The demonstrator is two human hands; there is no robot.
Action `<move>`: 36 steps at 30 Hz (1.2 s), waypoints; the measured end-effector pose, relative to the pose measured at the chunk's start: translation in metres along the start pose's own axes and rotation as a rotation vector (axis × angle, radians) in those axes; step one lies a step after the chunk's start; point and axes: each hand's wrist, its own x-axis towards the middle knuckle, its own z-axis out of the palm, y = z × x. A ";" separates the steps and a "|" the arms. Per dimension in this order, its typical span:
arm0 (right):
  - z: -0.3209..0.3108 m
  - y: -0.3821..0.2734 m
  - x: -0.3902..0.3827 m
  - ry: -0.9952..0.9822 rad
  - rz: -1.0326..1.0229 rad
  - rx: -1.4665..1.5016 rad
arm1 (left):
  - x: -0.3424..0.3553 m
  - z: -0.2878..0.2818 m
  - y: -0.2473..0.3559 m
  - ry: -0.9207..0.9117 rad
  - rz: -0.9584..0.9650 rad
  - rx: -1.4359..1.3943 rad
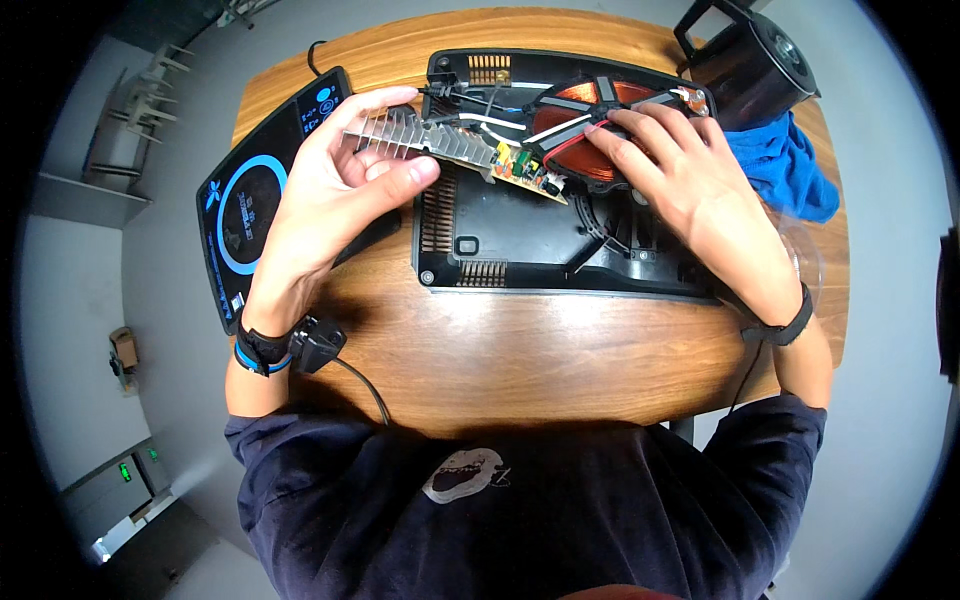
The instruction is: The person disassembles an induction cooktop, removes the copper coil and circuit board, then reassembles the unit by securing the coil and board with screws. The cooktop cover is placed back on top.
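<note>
My left hand [345,180] is closed on a circuit board [525,172] by its silver finned heat sink [400,135]. Thumb and fingers grip the fins, and the board slants down to the right with its small components facing up. My right hand [690,170] has its fingers curled over a round copper induction coil [580,155] with black spokes; its thumb is hidden. White, black and red wires run between board and coil. Beneath both lies the black plastic base [500,235] of an opened induction cooker, with vent slots and a ring-shaped fan housing partly covered by the coil.
The cooker's black top panel [245,215] with a blue ring leans at the left of the wooden table [510,350]. A dark kettle [750,65] stands at the back right, beside a blue cloth [790,165]. Strapped to my left wrist is a small black device [317,343] with a cable.
</note>
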 end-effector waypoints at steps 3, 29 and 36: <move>-0.004 -0.001 -0.011 0.013 0.063 0.015 | 0.005 0.005 0.001 -0.019 -0.006 0.051; -0.010 0.015 -0.025 0.133 0.081 0.071 | 0.049 0.015 -0.017 0.137 0.352 0.749; -0.019 0.031 -0.022 0.170 0.081 0.239 | 0.076 -0.009 -0.007 0.055 0.277 0.600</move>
